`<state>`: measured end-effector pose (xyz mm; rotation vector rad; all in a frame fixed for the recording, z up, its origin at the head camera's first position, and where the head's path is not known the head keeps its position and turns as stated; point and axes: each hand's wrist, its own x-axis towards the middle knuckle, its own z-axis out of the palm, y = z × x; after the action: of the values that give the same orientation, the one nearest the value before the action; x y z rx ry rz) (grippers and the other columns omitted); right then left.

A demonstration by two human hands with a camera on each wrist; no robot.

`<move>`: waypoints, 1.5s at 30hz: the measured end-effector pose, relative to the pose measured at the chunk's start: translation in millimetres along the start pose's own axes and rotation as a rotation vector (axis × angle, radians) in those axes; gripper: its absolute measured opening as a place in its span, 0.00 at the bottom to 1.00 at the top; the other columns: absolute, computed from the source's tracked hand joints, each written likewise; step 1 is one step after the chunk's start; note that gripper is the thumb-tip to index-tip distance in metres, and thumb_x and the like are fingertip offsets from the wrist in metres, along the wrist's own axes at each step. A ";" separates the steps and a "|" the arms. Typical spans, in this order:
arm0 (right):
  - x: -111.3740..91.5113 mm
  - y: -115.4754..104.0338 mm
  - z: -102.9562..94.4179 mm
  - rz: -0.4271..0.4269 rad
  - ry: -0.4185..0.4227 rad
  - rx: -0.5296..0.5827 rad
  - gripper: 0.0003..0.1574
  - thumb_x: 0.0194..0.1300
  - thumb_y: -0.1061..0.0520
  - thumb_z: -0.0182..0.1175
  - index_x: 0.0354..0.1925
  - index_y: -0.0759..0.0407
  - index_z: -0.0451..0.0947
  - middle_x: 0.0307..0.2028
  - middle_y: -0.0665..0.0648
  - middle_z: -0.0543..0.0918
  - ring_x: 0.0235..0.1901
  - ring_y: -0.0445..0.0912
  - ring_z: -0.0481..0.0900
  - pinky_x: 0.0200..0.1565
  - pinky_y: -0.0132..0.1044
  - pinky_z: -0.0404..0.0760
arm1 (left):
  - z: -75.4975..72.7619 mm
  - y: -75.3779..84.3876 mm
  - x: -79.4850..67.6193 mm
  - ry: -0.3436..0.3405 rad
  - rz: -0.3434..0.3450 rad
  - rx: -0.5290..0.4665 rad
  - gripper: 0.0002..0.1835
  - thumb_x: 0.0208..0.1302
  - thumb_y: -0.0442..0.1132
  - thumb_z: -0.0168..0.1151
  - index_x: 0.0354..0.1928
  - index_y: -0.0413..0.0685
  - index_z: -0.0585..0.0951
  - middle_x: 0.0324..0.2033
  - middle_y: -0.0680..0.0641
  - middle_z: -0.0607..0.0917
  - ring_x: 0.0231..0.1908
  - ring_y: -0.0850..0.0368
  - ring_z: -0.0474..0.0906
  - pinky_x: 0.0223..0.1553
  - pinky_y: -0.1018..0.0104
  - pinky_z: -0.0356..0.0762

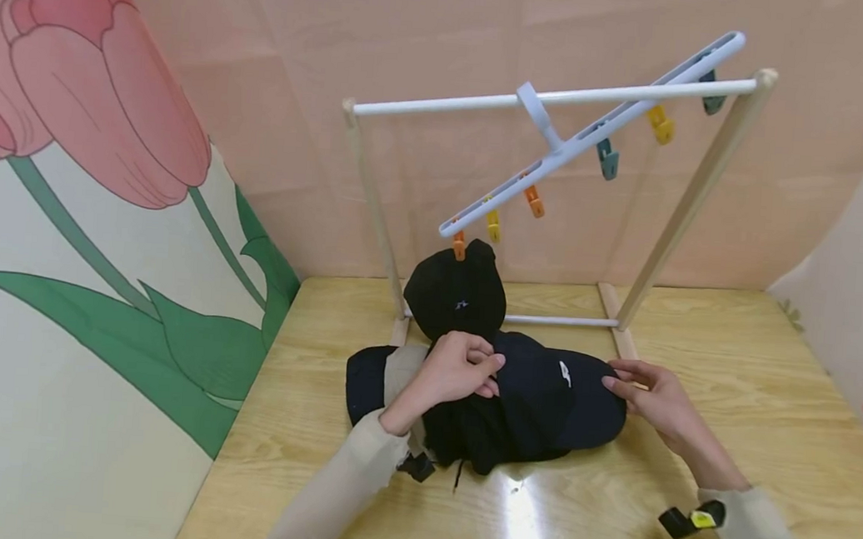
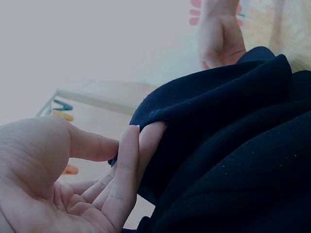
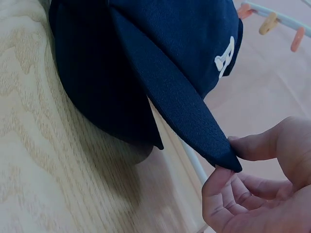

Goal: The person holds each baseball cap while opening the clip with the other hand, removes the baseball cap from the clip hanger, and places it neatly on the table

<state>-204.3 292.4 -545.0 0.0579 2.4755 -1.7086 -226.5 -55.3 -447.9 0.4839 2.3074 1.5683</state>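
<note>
A navy cap [image 1: 536,389] with a white logo lies tilted across a pile of other caps. My right hand [image 1: 655,400] pinches the tip of its brim [image 3: 194,121] between thumb and fingers. At the cap's back edge, my left hand [image 1: 461,365] pinches the fabric [image 2: 189,111], as the left wrist view shows. Beneath it are dark folds of fabric and a beige cap with a navy brim [image 1: 366,382]. A second dark brim [image 3: 107,92] shows under the held one. Behind the left hand, a black cap [image 1: 456,292] with a small logo meets an orange clip [image 1: 459,245].
A wooden rack with a white top bar [image 1: 450,104] stands at the back of the wooden table [image 1: 731,391]. From the bar hangs a pale blue hanger [image 1: 607,127], slanted, with several coloured clips. A tulip-print panel [image 1: 103,238] borders the left side.
</note>
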 end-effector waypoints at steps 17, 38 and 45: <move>4.7 13.8 8.6 0.009 0.021 -0.005 0.36 0.78 0.55 0.65 0.72 0.75 0.68 0.54 0.63 0.79 0.26 0.36 0.72 0.31 0.31 0.79 | 3.3 -8.7 -0.6 -0.009 -0.032 0.056 0.11 0.76 0.36 0.67 0.51 0.34 0.86 0.31 0.46 0.93 0.26 0.55 0.91 0.31 0.67 0.89; 5.5 25.5 11.4 0.022 0.034 -0.050 0.36 0.76 0.55 0.68 0.71 0.75 0.70 0.60 0.74 0.79 0.41 0.29 0.78 0.37 0.31 0.83 | 10.9 -8.3 0.5 -0.018 -0.020 0.169 0.12 0.77 0.39 0.66 0.51 0.36 0.86 0.29 0.52 0.92 0.23 0.63 0.88 0.29 0.70 0.86; 5.2 30.3 11.2 0.030 0.013 -0.049 0.37 0.76 0.55 0.67 0.71 0.75 0.70 0.60 0.75 0.79 0.42 0.30 0.79 0.38 0.34 0.86 | 13.7 -7.4 -0.2 -0.015 -0.014 0.173 0.11 0.76 0.37 0.67 0.49 0.35 0.86 0.28 0.50 0.92 0.22 0.62 0.88 0.28 0.70 0.85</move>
<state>-205.2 292.5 -577.6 0.1017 2.5109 -1.6405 -221.1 -46.6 -459.6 0.5179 2.4420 1.3601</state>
